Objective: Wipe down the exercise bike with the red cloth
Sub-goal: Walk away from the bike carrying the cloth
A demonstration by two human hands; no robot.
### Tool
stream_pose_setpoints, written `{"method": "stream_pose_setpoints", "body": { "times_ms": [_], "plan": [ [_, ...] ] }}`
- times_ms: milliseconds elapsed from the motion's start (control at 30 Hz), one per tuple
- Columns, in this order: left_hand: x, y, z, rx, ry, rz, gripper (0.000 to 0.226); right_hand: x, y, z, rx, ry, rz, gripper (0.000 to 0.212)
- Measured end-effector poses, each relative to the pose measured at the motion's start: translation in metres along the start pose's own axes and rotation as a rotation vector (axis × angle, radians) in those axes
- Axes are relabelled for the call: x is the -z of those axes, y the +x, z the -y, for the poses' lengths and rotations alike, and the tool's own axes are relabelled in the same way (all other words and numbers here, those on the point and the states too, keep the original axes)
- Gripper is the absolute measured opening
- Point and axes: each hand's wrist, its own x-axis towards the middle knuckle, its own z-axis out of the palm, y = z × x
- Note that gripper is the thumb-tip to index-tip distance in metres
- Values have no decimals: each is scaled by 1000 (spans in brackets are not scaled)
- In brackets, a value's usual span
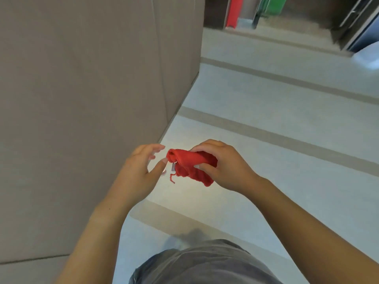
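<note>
Crumpled red terry cloth [192, 167] pinched by right hand [223, 165]; left hand [139, 171] spread, fingers released; loose bunching risks dropping.

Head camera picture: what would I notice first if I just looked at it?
The bright red cloth, bunched up in the middle of the picture, pops out first against the pale floor. The right hand holds it, and the left hand hovers open just beside its left end. Far off at the top, a red shape and a green shape stand side by side.
</note>
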Motion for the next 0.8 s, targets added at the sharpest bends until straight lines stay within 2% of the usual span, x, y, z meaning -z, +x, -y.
{"method": "stream_pose_setpoints", "body": {
  "times_ms": [233, 400, 600, 800],
  "plan": [
    [-48, 94, -45, -92, -38, 129, 29, 62, 22, -69, -143, 48, -152, 26],
    [-80, 161, -63, -128, -31, 217, 30, 98, 56, -113, -201, 68, -198, 25],
    [-124, 292, -100, -214, -49, 269, 30, 163, 127, -185, -244, 72, -284, 25],
    [-166, 431, -172, -348, -38, 362, 29, 248, 186, -254, -313, 52, -407, 26]
  ]
}}
